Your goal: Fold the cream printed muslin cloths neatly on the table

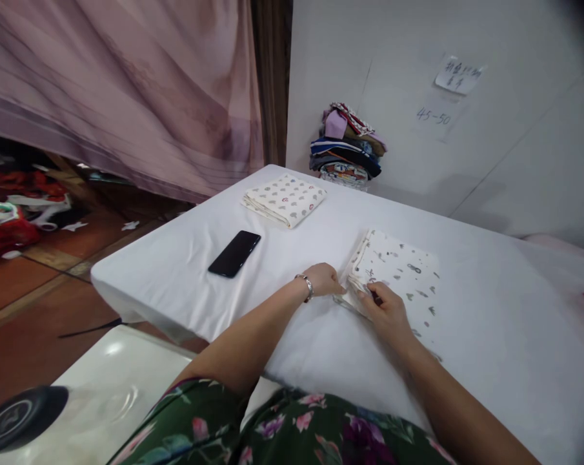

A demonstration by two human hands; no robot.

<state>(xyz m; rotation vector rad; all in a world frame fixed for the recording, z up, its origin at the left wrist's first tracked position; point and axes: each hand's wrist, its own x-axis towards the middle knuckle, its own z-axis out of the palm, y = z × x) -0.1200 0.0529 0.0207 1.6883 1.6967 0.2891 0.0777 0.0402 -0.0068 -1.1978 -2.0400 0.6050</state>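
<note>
A white cloth (402, 268) printed with small grey leaves and other motifs lies partly folded on the table, its layers showing along the left edge. With a silver bracelet on the wrist, my left hand (324, 280) is closed at the cloth's near left corner, pinching it. Just to the right, my right hand (389, 313) grips the near edge between thumb and fingers. Part of the cloth's right side is hidden behind my right hand and forearm. Farther back lies a second folded cloth (288, 199), cream with small grey and red prints, apart from both hands.
A black phone (234, 254) lies on the white-covered table (175, 271), left of my hands. Folded garments (348, 145) are stacked against the wall behind. A pink curtain (141, 84) hangs at the left. Below it, a pale stool (112, 374) holds a dark round object (23, 420).
</note>
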